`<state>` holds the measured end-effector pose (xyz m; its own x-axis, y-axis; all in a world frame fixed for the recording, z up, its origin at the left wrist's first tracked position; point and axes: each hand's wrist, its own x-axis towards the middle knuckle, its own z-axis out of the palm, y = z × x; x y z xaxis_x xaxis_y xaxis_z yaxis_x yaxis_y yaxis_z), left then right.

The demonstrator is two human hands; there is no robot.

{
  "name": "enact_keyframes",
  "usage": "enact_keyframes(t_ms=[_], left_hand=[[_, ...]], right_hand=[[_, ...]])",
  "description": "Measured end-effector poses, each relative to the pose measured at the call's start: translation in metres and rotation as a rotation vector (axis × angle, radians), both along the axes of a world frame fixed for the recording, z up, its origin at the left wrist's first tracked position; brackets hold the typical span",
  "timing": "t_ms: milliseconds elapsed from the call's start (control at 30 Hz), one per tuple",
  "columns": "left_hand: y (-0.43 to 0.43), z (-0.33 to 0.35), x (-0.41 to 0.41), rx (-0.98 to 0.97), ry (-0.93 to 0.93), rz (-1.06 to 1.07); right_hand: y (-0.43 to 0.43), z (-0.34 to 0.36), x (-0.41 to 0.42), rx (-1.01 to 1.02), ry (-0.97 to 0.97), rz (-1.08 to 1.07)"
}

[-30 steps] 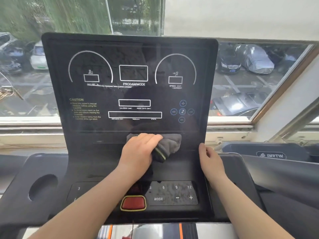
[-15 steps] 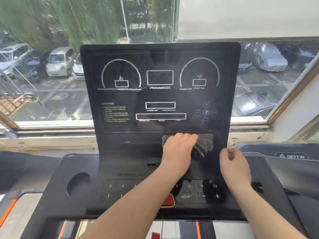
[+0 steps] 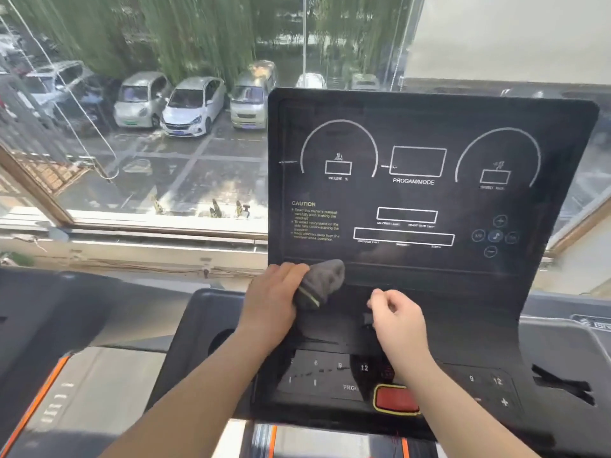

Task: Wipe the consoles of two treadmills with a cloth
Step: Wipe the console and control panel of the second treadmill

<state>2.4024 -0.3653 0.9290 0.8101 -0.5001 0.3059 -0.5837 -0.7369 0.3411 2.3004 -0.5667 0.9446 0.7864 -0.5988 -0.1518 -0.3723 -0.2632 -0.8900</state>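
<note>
Gripping the one grey cloth (image 3: 325, 280), your left hand (image 3: 274, 302) bunches it in curled fingers and presses it on the console (image 3: 429, 127) at the 7 o'clock corner of the display panel. Your right hand (image 3: 398, 317) sits at about 4 o'clock from the cloth, near it but apart. Its fingers are loosely curled and hold nothing, over the ledge below the display.

You have two hands, one cloth and one console in full view. One red button (image 3: 395, 399) sits at the console's 6 o'clock edge and one round cup recess (image 3: 221, 342) at 8 o'clock. Three parked cars (image 3: 191, 105) stand side by side beyond the window (image 3: 165, 223) at 10 o'clock.

Half a second ago the cloth lay toward the 5 o'clock end of the display's lower edge; it is now across at the left corner. Your right hand was then by the console's right edge and has since come in toward the middle.
</note>
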Motion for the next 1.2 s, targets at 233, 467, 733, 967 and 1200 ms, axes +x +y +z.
enact_keyframes(t_ms=[233,467,733,967,1200], left_hand=[[0.029,0.046,0.012,-0.531,0.189,0.378],[-0.058,0.094,0.028,-0.343,-0.282,0.069],[-0.107,0.018,-0.002,0.114,-0.351,-0.319],[-0.100,0.079,0.050,0.158,-0.608,-0.271],[-0.052,0.065,0.046,-0.020,-0.299,0.095]], right_hand=[[0.027,0.027,0.023,0.107,-0.066,0.022],[0.008,0.054,0.015,0.179,-0.184,-0.146],[-0.021,0.054,-0.009,0.166,-0.191,-0.178],[-0.035,0.058,-0.006,0.209,-0.178,-0.160],[-0.013,0.046,-0.001,0.195,-0.074,-0.002]])
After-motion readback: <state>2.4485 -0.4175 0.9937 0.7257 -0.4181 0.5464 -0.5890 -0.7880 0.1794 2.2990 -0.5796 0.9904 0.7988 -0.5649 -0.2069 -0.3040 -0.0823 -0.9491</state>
